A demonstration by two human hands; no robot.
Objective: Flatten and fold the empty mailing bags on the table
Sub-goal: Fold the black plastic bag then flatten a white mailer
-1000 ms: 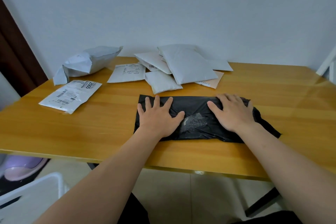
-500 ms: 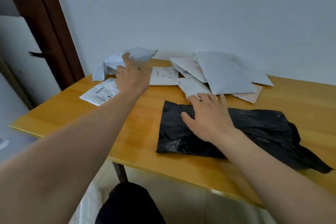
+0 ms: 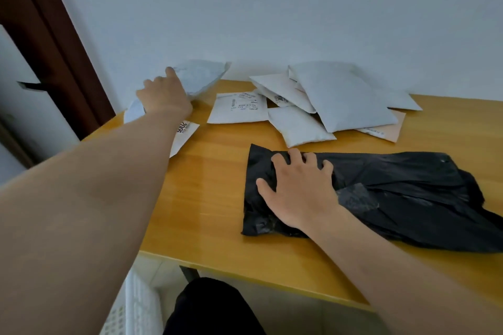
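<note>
A folded black mailing bag (image 3: 394, 193) lies on the wooden table (image 3: 212, 198) at the near right. My right hand (image 3: 299, 187) presses on its left end with fingers spread. At the far left corner sits a crumpled grey mailing bag (image 3: 201, 76). My left hand (image 3: 163, 95) reaches out onto this bag, the index finger straight along its top; the thumb is hidden. A flat white bag with a printed label (image 3: 186, 132) lies partly under my left forearm.
Several flat white and grey bags (image 3: 340, 95) are piled at the back middle against the wall, one labelled bag (image 3: 239, 107) beside them. A dark door frame (image 3: 54, 35) stands left of the table. A white basket (image 3: 136, 307) sits on the floor below the near edge.
My left hand left the black bag and travelled to the far-left grey bag, now touching it. My right hand slid to the black bag's left end. My view turned left.
</note>
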